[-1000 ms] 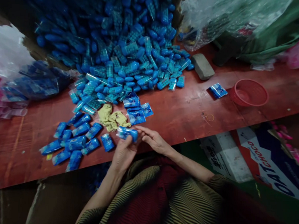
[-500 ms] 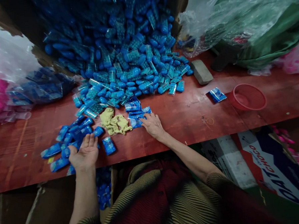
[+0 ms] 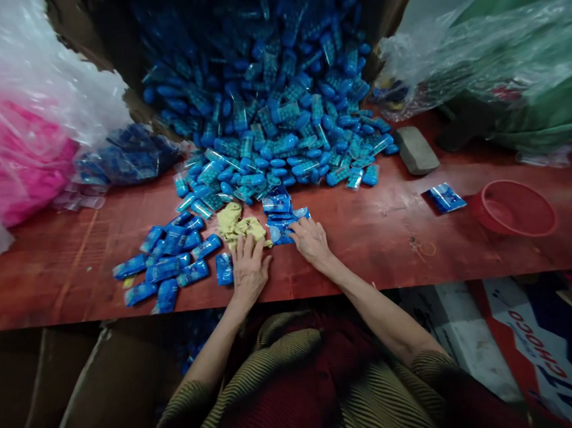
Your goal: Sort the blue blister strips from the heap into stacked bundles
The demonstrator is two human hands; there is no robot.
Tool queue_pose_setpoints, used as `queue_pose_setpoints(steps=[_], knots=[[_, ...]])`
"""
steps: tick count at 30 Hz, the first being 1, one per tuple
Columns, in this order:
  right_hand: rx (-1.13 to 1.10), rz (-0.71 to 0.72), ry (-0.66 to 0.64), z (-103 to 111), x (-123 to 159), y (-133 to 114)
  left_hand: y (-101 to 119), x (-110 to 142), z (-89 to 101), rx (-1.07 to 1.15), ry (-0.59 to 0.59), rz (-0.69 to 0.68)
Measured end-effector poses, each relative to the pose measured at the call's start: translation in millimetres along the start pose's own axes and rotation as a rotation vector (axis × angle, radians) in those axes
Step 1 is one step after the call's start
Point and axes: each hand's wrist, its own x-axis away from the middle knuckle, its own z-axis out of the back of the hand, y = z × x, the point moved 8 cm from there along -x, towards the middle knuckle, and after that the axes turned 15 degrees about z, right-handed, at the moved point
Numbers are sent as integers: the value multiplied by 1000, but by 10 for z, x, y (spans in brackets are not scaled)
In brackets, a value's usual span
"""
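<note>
My left hand (image 3: 249, 271) lies flat and open on the red table (image 3: 364, 248), fingertips touching a crumpled yellow cloth (image 3: 239, 226). My right hand (image 3: 310, 239) rests palm down with its fingers on a small stack of flat blue printed bags (image 3: 279, 214). To the left lies a group of several filled blue packets (image 3: 166, 262). Behind them a big heap of blue capsule tubes (image 3: 280, 112) spills out of a cardboard box onto the table.
A red plastic basket (image 3: 516, 207) and a lone blue bag (image 3: 445, 197) sit at the right, a grey block (image 3: 417, 149) behind. Clear plastic sacks with pink items (image 3: 19, 158) stand left, green ones right. A printed carton (image 3: 537, 354) lies on the floor.
My left hand, palm up over the packets, has moved right and turned palm down onto the yellow cloth. The right hand stays on the flat bags. The view shifted left.
</note>
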Motion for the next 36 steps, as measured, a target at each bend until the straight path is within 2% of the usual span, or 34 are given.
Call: queue_pose_setpoints(steps=[2,4,9,12,14,16,18,20,22,25,27,29,31,34,36], knots=[[12,-6,17,-4,-4,-3,-107,-79,7,-113,47,-1],[26,-5,18,1,-8,-11,-280,-159,133,-179,103,18],[51,15,-11,12,-58,-8,-752,-347,667,-244,220,120],[66,18,23,-8,-88,5,-811,-352,898,-244,336,165],[77,16,51,-25,-104,8,-679,-305,825,-249,341,142],[85,9,55,-32,-117,16,-460,-279,501,-292,185,79],[81,14,36,-22,-131,22,-270,-295,182,-350,79,60],[56,41,12,-2,-143,17,-137,-405,12,-388,80,64],[22,62,-6,11,-151,16,-78,-604,-4,-407,133,90],[1,35,-11,1,-149,45,-80,-913,168,-409,257,200],[-1,26,-7,-10,-140,52,-63,-992,280,-409,316,274],[-2,48,-10,-11,-119,33,27,-914,327,-415,359,264],[1,79,-25,4,-78,11,172,-703,287,-428,376,154],[-3,109,-30,46,-5,-13,312,-338,39,-438,236,-37],[-8,98,-6,69,29,-19,311,-183,-135,-445,123,-85]])
